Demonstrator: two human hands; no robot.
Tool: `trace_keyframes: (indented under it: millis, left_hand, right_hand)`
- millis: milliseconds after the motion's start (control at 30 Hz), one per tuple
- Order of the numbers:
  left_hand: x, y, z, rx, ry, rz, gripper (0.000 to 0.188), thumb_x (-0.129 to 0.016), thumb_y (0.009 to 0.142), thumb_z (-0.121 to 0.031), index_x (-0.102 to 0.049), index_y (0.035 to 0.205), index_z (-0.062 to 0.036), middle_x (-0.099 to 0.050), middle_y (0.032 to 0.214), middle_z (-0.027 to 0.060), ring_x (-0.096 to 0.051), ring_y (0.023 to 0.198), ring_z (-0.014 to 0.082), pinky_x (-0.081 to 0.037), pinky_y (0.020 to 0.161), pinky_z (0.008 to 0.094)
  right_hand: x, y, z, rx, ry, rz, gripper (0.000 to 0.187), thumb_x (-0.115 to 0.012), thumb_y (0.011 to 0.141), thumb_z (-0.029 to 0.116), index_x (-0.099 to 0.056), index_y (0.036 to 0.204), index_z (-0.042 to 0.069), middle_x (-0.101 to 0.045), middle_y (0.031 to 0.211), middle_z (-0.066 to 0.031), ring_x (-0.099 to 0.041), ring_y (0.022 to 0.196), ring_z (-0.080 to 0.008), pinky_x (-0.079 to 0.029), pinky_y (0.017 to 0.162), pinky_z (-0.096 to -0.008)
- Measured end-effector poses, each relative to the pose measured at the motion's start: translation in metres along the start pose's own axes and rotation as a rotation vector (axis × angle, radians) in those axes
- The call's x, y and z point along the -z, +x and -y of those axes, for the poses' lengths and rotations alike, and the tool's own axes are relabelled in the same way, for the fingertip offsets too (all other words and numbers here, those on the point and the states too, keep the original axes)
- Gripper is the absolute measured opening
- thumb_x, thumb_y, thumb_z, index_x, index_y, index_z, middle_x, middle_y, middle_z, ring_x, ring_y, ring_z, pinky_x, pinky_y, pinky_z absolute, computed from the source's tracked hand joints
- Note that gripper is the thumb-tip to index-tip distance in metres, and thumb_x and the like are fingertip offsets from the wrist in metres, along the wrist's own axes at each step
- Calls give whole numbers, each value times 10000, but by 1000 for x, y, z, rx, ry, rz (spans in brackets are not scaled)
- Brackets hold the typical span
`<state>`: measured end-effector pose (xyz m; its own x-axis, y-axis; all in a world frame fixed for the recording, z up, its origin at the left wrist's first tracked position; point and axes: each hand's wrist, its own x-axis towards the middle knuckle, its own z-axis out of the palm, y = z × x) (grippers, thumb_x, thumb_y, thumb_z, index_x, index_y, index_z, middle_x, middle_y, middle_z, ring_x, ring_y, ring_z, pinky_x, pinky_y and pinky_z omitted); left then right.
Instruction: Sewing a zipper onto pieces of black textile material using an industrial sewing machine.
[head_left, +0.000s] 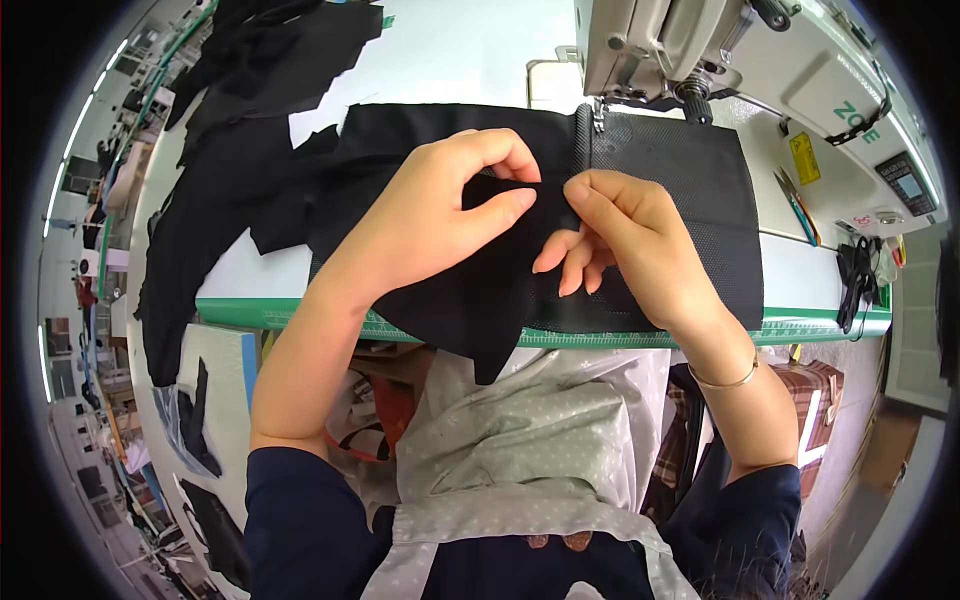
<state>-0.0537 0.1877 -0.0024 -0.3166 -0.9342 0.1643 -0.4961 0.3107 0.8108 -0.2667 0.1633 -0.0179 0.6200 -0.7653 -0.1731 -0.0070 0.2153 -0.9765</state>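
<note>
A smooth black fabric piece [460, 305] lies over a black mesh fabric panel [700, 180], and its pointed lower end hangs past the table's front edge. My left hand [425, 205] has its thumb and forefinger closed around the smooth piece's edge. Close by on the right, my right hand [635, 230] pinches the same edge between thumb and forefinger, its other fingers curled below. A small gap separates the two sets of fingertips. Just beyond them, the presser foot [599, 115] of a sewing machine [650, 50] stands at a raised seam strip [583, 140] on the mesh.
Loose black fabric pieces [260, 90] are heaped at the left, some hanging over the table's side. Scissors [797, 208] lie right of the panel, near a bundle of black cord [856, 275]. A green ruler strip [800, 325] runs along the front edge.
</note>
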Motion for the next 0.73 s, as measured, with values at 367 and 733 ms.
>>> trace_keyframes:
  millis: [367, 733]
  left_hand:
    - [76, -15, -33, -294, 110, -54, 162, -723, 720, 94, -676, 862, 31, -633, 803, 67, -596, 753, 157, -446, 676, 268]
    - [-5, 35, 70, -191, 163, 128, 131, -743, 851, -91, -635, 883, -23, -633, 908, 61, -611, 900, 203, -467, 871, 306]
  right_hand:
    - [51, -7, -12, 726, -1199, -146, 261, -788, 783, 221, -653, 929, 52, -705, 990, -73, -654, 973, -308, -524, 857, -408]
    - [55, -39, -36, 391, -1524, -13, 722, -659, 863, 521, -473, 1487, 208, -381, 1584, -37, -319, 1474, -300, -194, 1158, -679]
